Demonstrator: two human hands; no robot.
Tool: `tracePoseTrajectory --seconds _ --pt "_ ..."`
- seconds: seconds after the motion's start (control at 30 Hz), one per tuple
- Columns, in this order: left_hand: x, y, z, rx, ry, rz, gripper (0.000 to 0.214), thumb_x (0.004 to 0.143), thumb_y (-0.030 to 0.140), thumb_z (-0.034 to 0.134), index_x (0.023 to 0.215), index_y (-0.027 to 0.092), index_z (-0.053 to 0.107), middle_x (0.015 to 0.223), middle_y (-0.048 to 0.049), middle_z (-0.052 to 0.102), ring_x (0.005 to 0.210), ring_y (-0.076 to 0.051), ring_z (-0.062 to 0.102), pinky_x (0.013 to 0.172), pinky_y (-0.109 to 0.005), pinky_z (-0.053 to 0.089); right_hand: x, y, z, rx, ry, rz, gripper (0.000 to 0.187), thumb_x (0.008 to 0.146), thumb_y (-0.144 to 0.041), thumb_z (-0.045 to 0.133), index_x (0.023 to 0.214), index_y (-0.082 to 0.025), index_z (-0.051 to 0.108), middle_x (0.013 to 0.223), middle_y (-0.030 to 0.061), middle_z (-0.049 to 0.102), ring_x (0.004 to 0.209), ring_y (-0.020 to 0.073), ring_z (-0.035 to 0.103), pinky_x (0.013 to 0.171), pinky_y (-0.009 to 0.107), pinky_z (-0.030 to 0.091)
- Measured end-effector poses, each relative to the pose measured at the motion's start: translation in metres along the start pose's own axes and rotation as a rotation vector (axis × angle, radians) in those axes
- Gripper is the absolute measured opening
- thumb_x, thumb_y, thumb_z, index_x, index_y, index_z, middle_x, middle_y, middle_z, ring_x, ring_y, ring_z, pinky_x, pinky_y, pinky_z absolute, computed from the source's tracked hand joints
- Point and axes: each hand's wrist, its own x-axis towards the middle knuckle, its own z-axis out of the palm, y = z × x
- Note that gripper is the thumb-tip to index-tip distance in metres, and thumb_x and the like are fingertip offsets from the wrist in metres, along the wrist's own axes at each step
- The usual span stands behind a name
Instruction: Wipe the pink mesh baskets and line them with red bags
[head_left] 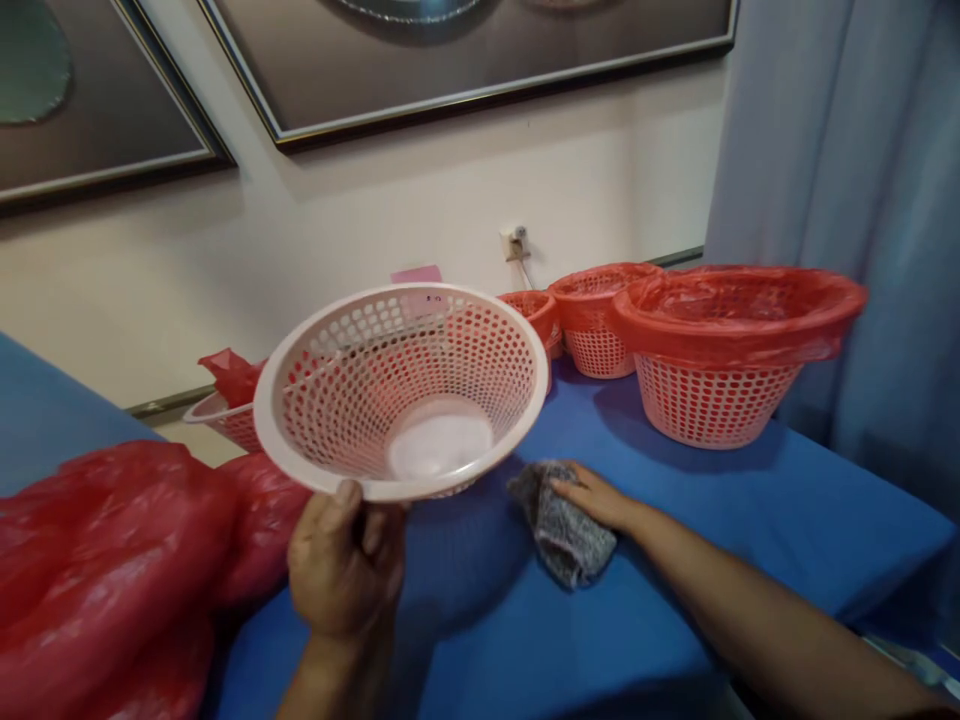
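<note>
My left hand [346, 565] grips the near rim of a pale pink perforated plastic basket [360, 370] and holds it tilted above the blue table [675, 560], its open side facing me. My right hand [592, 497] lies flat on a crumpled grey cloth [566, 535] on the tabletop, just right of the basket. The fingers rest on the cloth's upper edge; I cannot tell if they grip it.
A heap of red plastic bags [112, 560] fills the left of the table. Behind it sits another basket [225, 415] with a red bag. Three baskets lined with red bags [739, 320] stand at the back right. A blue curtain [847, 180] hangs right.
</note>
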Motion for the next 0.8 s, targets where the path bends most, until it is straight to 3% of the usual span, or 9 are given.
tracePoseTrajectory --seconds 0.13,0.23,0.37,0.5,0.6,0.67,0.73,0.8 --pt "0.017 0.014 0.029 -0.158 0.007 -0.141 0.043 0.091 0.037 0.068 0.063 0.021 0.040 0.040 0.0125 0.027 0.033 -0.004 0.021 0.043 -0.017 0.036 -0.017 -0.007 0.023 -0.096 -0.340 -0.216 0.055 0.086 -0.056 0.070 0.126 -0.019 0.061 0.109 0.0070 0.076 0.096 0.0240 0.071 0.087 0.038 0.058" --pt "0.023 -0.003 0.043 -0.203 -0.010 -0.270 0.046 0.089 0.039 0.070 0.062 0.021 0.038 0.040 0.0135 0.027 0.033 -0.003 0.020 0.046 -0.016 0.039 -0.027 -0.018 0.025 -0.276 -0.437 -0.398 0.051 0.092 -0.056 0.065 0.128 -0.020 0.063 0.115 0.0083 0.074 0.102 0.0242 0.070 0.093 0.039 0.056" --pt "0.029 -0.035 0.053 -0.289 -0.077 -0.430 0.049 0.086 0.040 0.074 0.061 0.021 0.037 0.040 0.0142 0.026 0.032 -0.002 0.018 0.041 -0.015 0.032 -0.036 -0.029 0.024 -0.386 -0.485 -0.598 0.059 0.099 -0.066 0.050 0.132 -0.019 0.064 0.125 0.0138 0.072 0.117 0.0299 0.067 0.104 0.047 0.050" --pt "0.034 -0.049 0.055 -0.355 -0.121 -0.497 0.050 0.084 0.042 0.079 0.063 0.021 0.039 0.043 0.0148 0.028 0.033 -0.001 0.019 0.041 -0.015 0.032 -0.041 -0.029 0.028 -0.410 -0.484 -0.663 0.068 0.100 -0.072 0.043 0.141 -0.021 0.060 0.132 0.0143 0.070 0.120 0.0309 0.066 0.106 0.049 0.048" --pt "0.033 -0.059 0.050 -0.289 -0.159 -0.514 0.052 0.082 0.055 0.079 0.066 0.020 0.044 0.045 0.0141 0.031 0.034 -0.002 0.021 0.041 -0.016 0.030 -0.044 -0.027 0.030 -0.451 -0.417 -0.747 0.070 0.101 -0.070 0.041 0.147 -0.019 0.055 0.137 0.0165 0.067 0.121 0.0313 0.064 0.105 0.050 0.049" --pt "0.027 -0.071 0.039 -0.086 -0.172 -0.481 0.054 0.086 0.070 0.065 0.073 0.019 0.054 0.047 0.0115 0.038 0.035 -0.003 0.027 0.041 -0.018 0.030 -0.048 -0.028 0.030 -0.478 -0.322 -0.849 0.067 0.102 -0.064 0.042 0.150 -0.019 0.050 0.139 0.0184 0.065 0.122 0.0327 0.064 0.103 0.052 0.051" --pt "0.019 -0.087 0.021 0.266 -0.154 -0.381 0.064 0.091 0.078 0.046 0.080 0.017 0.063 0.052 0.0058 0.049 0.037 -0.007 0.038 0.043 -0.021 0.036 -0.053 -0.030 0.030 -0.486 -0.214 -0.964 0.059 0.103 -0.054 0.045 0.151 -0.020 0.047 0.138 0.0191 0.065 0.122 0.0334 0.064 0.099 0.053 0.053" --pt "0.012 -0.102 -0.004 0.431 -0.112 -0.333 0.056 0.087 0.071 0.058 0.081 0.016 0.067 0.059 0.0006 0.060 0.045 -0.012 0.052 0.048 -0.025 0.045 -0.059 -0.033 0.031 -0.475 -0.132 -1.061 0.051 0.102 -0.038 0.049 0.151 -0.022 0.045 0.131 0.0176 0.068 0.116 0.0316 0.066 0.092 0.050 0.055"
